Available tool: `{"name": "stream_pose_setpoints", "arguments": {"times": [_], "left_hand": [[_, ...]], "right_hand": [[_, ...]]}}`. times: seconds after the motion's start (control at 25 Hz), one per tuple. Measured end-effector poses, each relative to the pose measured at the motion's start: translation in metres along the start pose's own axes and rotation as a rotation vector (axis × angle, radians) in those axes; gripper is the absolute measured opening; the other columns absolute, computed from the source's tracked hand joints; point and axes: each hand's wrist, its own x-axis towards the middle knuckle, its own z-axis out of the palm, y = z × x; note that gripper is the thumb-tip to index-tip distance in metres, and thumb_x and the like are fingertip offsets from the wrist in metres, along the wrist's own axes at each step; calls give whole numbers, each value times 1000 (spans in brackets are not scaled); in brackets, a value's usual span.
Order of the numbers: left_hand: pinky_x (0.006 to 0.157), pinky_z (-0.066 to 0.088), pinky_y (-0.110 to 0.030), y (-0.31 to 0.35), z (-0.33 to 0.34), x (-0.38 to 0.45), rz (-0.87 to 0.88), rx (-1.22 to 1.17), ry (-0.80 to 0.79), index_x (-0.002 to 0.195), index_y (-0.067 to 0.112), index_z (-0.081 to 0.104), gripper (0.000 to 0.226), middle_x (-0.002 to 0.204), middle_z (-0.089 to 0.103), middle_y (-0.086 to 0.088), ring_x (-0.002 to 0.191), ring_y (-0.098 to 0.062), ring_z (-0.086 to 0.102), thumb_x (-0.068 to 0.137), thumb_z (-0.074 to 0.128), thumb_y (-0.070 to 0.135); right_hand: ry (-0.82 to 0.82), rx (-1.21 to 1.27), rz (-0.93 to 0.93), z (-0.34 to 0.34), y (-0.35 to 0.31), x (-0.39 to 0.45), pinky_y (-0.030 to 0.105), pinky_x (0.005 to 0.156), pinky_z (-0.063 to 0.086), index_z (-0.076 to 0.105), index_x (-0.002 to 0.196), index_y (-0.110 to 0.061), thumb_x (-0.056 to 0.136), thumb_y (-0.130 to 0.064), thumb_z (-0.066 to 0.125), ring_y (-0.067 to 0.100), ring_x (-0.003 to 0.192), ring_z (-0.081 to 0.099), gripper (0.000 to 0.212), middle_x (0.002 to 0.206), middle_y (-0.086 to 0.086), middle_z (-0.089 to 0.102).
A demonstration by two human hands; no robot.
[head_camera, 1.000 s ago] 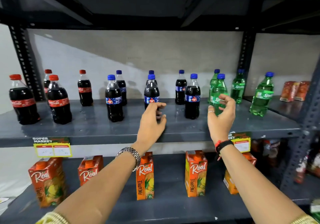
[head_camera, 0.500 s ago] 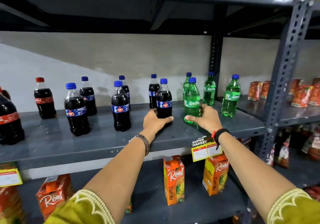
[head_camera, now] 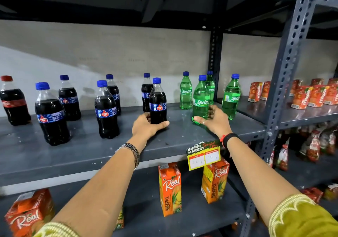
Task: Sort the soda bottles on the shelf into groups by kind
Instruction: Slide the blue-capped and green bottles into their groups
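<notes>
**Both hands on bottles, mid-shelf**

Your left hand (head_camera: 146,127) is wrapped around the base of a cola bottle (head_camera: 157,102) with a blue cap — thumb curled across the front, fingers behind it — and the bottle stands upright on the shelf (head_camera: 87,156). Your right hand (head_camera: 214,120) is closed on the base of a Sprite bottle (head_camera: 200,99), also upright on the shelf, fingers round its lower front.

Just behind the cola in your left hand stands another blue-capped cola (head_camera: 146,92). Further out to the left of that hand are four more blue-capped colas, in two loose pairs, and past them, at the edge of view, a red-capped cola (head_camera: 13,101).

Around your right hand are three more Sprites: one (head_camera: 185,90) behind and to its left, one (head_camera: 210,88) right behind the bottle you hold, and one (head_camera: 231,97) just to its right — all upright.

Below your right wrist a price tag (head_camera: 204,157) hangs from the shelf edge, with juice cartons (head_camera: 170,189) on the shelf under your arms. Small red cartons (head_camera: 300,97) sit well to the right of your right hand, past the upright post.
</notes>
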Motion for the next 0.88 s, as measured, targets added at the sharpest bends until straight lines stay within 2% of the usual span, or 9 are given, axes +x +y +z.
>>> {"name": "stream_pose_setpoints", "arguments": {"times": [0.12, 0.28, 0.44, 0.88], "left_hand": [[101, 43, -34, -1, -2, -1, 10, -94, -63, 121, 10, 55, 74, 122, 63, -6, 109, -19, 59, 56, 86, 26], [100, 44, -34, -2, -6, -4, -1, -216, -70, 126, 4, 51, 70, 123, 61, -10, 107, -19, 59, 64, 82, 10], [102, 44, -37, -1, -8, -5, -18, -291, -58, 130, -1, 46, 63, 128, 57, -18, 115, -24, 56, 73, 72, 0], [99, 46, -36, -2, -9, -6, 14, -222, -53, 125, 3, 51, 72, 123, 62, -13, 107, -20, 61, 61, 83, 10]], "right_hand": [[-12, -16, -9, -1, 2, -1, 29, 99, 43, 41, 133, -7, 66, -32, 81, 24, 116, 55, 82, 130, 10, 56], [-13, -13, -7, -1, 3, -2, 22, 93, 38, 37, 136, -4, 69, -26, 79, 24, 120, 51, 82, 135, 13, 52], [9, 0, -5, 0, 3, -3, 22, 92, 38, 37, 136, -3, 70, -23, 78, 24, 120, 52, 80, 134, 14, 52], [-1, 2, -38, 0, 10, 0, 28, 95, 45, 43, 129, -4, 70, -22, 79, 22, 112, 59, 71, 124, 11, 61]]}}
